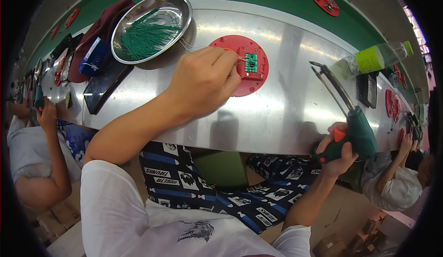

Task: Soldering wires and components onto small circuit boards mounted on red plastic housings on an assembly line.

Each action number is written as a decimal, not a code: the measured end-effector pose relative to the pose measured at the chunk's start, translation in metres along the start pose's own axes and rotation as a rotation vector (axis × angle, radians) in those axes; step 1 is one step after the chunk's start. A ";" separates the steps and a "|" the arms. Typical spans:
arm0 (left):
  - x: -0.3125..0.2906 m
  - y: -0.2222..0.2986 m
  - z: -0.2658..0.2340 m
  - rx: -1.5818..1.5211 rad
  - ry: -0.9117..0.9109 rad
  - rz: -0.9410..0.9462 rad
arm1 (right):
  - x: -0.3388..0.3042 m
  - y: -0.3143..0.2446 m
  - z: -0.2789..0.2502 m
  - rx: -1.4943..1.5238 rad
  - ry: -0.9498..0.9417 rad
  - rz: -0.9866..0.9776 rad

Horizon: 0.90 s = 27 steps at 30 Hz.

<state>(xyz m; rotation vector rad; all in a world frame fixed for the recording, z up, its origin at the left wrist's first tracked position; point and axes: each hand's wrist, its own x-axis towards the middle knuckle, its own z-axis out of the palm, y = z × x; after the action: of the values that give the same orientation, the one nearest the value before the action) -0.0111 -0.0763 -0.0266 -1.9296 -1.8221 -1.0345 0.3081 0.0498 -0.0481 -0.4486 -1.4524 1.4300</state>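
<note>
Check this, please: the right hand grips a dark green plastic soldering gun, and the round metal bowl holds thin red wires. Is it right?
Not quite: the thin wires in the round metal bowl are green, not red, as the head view shows. The right hand does grip the dark green plastic soldering gun.

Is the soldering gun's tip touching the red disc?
No, the right hand holds the soldering gun with its tip apart from the red disc, metal table showing between them.
</note>
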 end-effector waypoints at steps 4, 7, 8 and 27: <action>0.003 0.004 0.003 0.008 0.024 0.032 | -0.001 0.000 0.010 -0.103 -0.071 0.019; 0.004 0.007 0.006 -0.015 0.027 0.022 | -0.001 -0.009 0.027 -0.036 -0.186 0.067; 0.003 0.007 0.005 -0.029 0.039 0.010 | -0.001 -0.012 0.031 -0.034 -0.185 0.066; 0.005 0.006 0.021 -0.026 -0.013 0.023 | 0.007 -0.009 0.034 -0.107 -0.208 0.191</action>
<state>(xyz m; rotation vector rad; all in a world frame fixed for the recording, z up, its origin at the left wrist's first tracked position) 0.0010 -0.0601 -0.0367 -1.9720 -1.7984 -1.0451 0.2804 0.0360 -0.0303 -0.5298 -1.6956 1.5925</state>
